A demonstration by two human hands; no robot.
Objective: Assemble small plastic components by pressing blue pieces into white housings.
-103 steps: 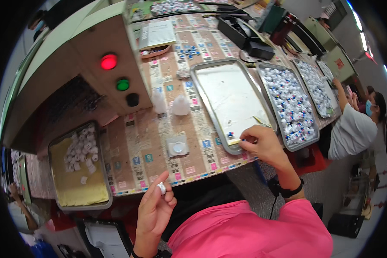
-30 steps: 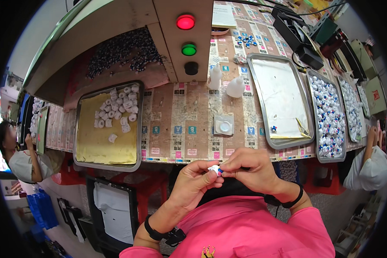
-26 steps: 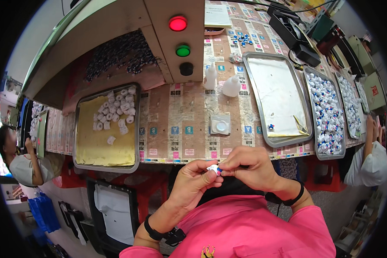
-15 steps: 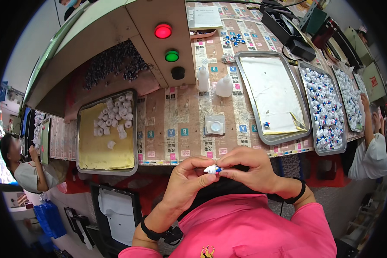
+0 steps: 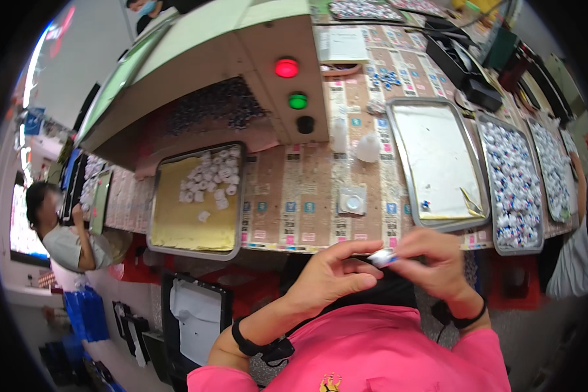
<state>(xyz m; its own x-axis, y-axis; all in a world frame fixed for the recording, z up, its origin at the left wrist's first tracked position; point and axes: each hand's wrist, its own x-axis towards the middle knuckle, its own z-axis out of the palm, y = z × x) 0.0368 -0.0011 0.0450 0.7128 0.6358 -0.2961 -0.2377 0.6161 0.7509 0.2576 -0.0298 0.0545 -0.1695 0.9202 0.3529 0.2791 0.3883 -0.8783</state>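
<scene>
A small white plastic piece with a blue part [image 5: 381, 257] is pinched in the fingertips of my right hand [image 5: 434, 264], which is smeared by motion. My left hand [image 5: 336, 277] is just left of it, thumb and index finger apart, with nothing seen between them. Both hands are in front of the table's near edge. On the left, a metal tray lined with yellow paper [image 5: 189, 234] bears a cluster of loose white pieces [image 5: 210, 171]. To the right, a tray lined with white paper [image 5: 431, 153] holds one small blue piece [image 5: 425, 205] and tweezers [image 5: 470, 199].
A box-shaped machine [image 5: 268, 91] with red and green lamps stands at the back left, dark blue pieces inside. Two squeeze bottles [image 5: 368, 149] and a small square pad with a round disc [image 5: 353, 200] are mid-table. Filled trays [image 5: 516, 189] line the right. Co-workers sit at both sides.
Both hands have moved right. My left hand has let go of the white and blue piece and its fingers have parted; the right hand keeps it. The view has shifted too.
</scene>
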